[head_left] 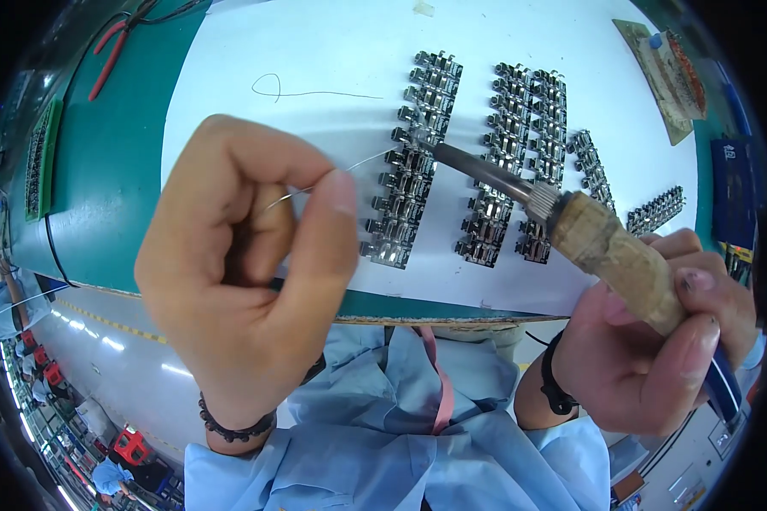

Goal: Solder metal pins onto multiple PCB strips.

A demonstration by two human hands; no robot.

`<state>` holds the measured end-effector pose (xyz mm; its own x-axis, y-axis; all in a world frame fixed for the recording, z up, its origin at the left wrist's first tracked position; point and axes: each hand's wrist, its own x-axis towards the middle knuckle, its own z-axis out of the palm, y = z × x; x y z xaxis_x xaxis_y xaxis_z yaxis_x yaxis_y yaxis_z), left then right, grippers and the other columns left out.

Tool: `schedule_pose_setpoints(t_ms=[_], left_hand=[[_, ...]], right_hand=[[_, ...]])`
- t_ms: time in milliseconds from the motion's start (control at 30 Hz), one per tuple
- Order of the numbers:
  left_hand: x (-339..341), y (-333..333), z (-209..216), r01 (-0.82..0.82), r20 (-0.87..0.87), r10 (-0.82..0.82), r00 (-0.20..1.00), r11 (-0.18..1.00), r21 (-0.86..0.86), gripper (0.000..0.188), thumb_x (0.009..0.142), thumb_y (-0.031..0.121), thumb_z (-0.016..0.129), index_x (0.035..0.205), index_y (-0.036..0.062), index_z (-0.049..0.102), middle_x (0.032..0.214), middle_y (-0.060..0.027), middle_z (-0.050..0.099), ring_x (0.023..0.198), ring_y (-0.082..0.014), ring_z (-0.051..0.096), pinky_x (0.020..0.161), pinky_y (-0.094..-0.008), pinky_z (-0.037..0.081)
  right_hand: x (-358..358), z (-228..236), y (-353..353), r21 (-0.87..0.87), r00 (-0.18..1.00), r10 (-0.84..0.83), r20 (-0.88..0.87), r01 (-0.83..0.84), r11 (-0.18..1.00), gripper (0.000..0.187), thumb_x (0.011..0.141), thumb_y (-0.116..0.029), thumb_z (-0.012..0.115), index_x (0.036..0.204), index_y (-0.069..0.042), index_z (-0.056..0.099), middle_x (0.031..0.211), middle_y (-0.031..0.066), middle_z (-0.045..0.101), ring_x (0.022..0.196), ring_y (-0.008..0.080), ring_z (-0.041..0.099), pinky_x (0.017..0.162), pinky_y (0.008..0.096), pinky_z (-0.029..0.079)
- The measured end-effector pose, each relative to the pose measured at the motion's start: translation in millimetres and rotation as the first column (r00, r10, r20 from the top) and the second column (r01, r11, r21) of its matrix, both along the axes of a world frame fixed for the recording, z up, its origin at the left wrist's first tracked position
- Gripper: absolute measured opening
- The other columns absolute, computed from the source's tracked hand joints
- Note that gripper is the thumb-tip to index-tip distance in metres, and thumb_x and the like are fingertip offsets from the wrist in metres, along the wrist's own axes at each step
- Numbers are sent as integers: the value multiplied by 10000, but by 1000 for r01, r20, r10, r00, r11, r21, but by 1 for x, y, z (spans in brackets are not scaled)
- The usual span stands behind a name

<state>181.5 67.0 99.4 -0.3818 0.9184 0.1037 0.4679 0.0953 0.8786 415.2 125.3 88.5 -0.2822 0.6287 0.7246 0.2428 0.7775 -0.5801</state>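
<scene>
My left hand (pixel 256 255) pinches a thin strand of solder wire (pixel 371 159) between thumb and forefinger. The wire's free end reaches a long row of small shiny metal parts (pixel 392 204) on a white sheet. My right hand (pixel 656 341) is wrapped round the tan, tape-covered handle of a soldering iron (pixel 486 177). Its tip meets the same row near the wire's end, and a faint wisp of smoke shows there. Whether tip and wire touch each other is too small to tell.
More rows of metal parts (pixel 503 128) lie to the right, with two short strips (pixel 656 210) beyond. A loose wire loop (pixel 315 92) rests on the white sheet (pixel 230 77). Red-handled pliers (pixel 111 55) and a green board (pixel 43 162) are at left. A worn pad (pixel 669 81) sits far right.
</scene>
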Motion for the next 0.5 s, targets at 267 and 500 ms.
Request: schedule_pose_setpoints(t_ms=[267,500], left_hand=[[0,5,-6,33,19,-34,999,998,49,104,876,11,663,846,26,565,696,62,474,602,1,313,546,-183,207],[-3,4,-9,-65,18,63,998,979,192,83,897,34,667,880,21,587,728,49,510,622,2,358,557,-173,220]], right_hand=[[-19,-4,-1,7,992,-1,-125,2,1000,204,924,-169,421,1004,0,503,925,141,523,659,177,480,615,346,378],[-21,0,2,-21,991,59,-120,-62,998,214,885,-179,449,972,6,512,899,128,504,671,181,444,617,363,345]])
